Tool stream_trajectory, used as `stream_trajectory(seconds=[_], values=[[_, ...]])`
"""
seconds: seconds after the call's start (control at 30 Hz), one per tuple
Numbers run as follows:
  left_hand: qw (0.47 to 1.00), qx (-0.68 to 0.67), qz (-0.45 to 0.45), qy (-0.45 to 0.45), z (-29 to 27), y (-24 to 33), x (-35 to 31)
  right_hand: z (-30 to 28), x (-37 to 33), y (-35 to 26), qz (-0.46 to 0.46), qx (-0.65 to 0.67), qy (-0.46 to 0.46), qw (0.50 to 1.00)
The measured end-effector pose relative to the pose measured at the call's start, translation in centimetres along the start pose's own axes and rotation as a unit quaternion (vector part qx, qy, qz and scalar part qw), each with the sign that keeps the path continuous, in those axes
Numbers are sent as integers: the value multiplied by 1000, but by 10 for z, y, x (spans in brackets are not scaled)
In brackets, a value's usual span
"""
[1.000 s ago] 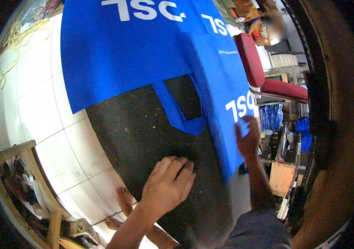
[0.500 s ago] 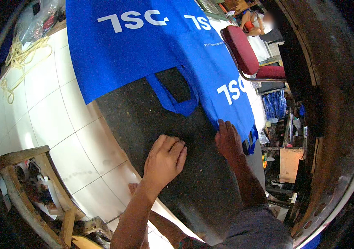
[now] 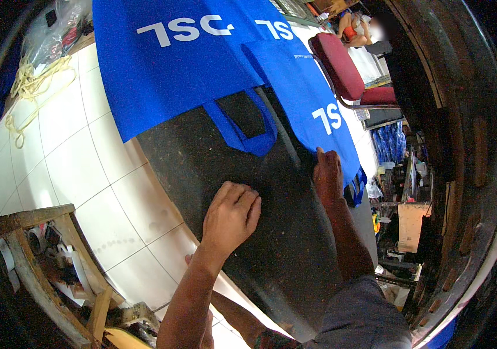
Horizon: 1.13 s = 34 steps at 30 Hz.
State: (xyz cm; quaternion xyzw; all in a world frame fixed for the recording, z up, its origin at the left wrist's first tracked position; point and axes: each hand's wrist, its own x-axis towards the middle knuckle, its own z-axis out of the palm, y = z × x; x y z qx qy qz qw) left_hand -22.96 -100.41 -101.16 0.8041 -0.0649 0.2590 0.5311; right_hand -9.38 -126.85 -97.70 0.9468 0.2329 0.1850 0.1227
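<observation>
My right hand [image 3: 330, 176] pinches the near edge of a blue fabric bag [image 3: 304, 78] with white lettering, lying on the right of the dark work surface [image 3: 277, 224]. Beside it, farther left, a larger blue bag [image 3: 170, 75] with the same lettering is spread out. A blue loop handle [image 3: 248, 142] sticks out from that one toward me. My left hand [image 3: 231, 212] hovers over or rests on the dark surface, its fingers curled in. Its fingertips are hidden, so I cannot make out whether anything is in them.
White tiled floor [image 3: 94, 168] runs along the left, with a pale tangled cord [image 3: 39, 78] at the far left. A wooden-framed box [image 3: 33, 214] of odds and ends stands near left. A red chair [image 3: 338, 67] and cluttered shelves are on the right. Another person [image 3: 354, 29] sits far back.
My right hand has moved forward and slightly right with the edge of the right-hand bag. The dark gap between the two bags has widened. My left hand has hardly moved.
</observation>
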Motion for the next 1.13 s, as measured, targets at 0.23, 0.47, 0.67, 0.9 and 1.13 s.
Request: stream_trajectory(seconds=[0.23, 0.47, 0.67, 0.9, 1.13], values=[[1000, 19, 11, 9, -8, -2, -4, 2, -6, -7, 10, -4, -52, 999], [1000, -7, 5, -1, -15, -4, -10, 1, -3, -11, 41, 26, -58, 997], [1000, -4, 17, 3, -23, -2, -18, 3, -6, -13, 48, 15, -53, 997], [997, -62, -3, 36, -33, 13, -30, -32, -4, -34, 46, 18, -57, 997], [966, -60, -214, 129, -136, 134, -147, -67, -11, -175, 39, 278, 176, 944]])
